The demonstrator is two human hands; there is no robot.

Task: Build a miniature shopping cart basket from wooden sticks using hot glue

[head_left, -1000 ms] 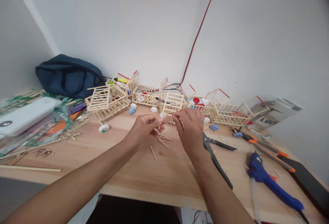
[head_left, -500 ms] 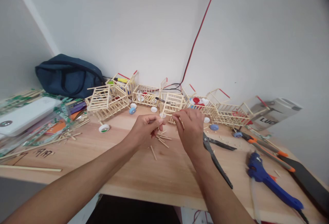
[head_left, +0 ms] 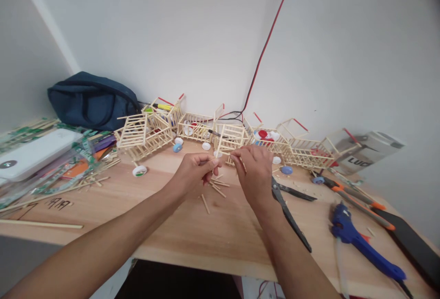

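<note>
As the left hand [head_left: 194, 171] pinches a stick [head_left: 217, 149], the right hand [head_left: 256, 171], hold unclear, seemingly helps fit it, next needing steady alignment.

Pale brown is worn by the table [head_left: 206, 239], streaked with darker wood grain and scribbled on in black near its left edge. Stick carts [head_left: 231, 137] toward its back edge were left plain cream, with bright red handle bars added. The pouch [head_left: 92, 104] by the back left corner is done in solid navy. Near the right edge, the glue gun [head_left: 362, 244] is coloured royal blue, the pliers' grips [head_left: 364, 208] grey and orange.
</note>
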